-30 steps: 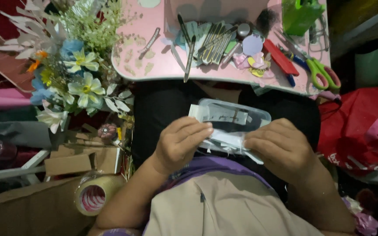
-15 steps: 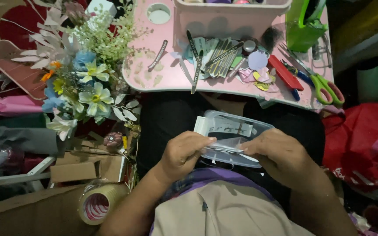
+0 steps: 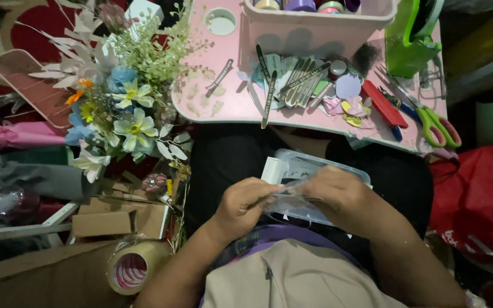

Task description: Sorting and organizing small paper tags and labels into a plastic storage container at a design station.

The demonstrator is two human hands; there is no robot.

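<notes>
My left hand (image 3: 245, 205) and my right hand (image 3: 340, 197) are together over my lap, both pinching a thin clear plastic wrapper (image 3: 285, 197). Under them, across my lap, lies a clear plastic packet with a white card end (image 3: 281, 168); my right hand covers much of it. What the packet holds is hidden. Just beyond my knees stands a small pink table (image 3: 223, 102).
The pink table carries several nail files (image 3: 292, 80), scissors with green and pink handles (image 3: 437, 122), a red tool (image 3: 383, 102), a pink bin (image 3: 315, 23) and a green bag (image 3: 412, 40). Left: an artificial flower bunch (image 3: 121, 114), cardboard boxes (image 3: 121, 219), a tape roll (image 3: 129, 268). Right: a red bag (image 3: 475, 199).
The view has tilted, so the table sits lower in frame. My hands have drawn closer together on the packet and now pinch the clear wrapper between them.
</notes>
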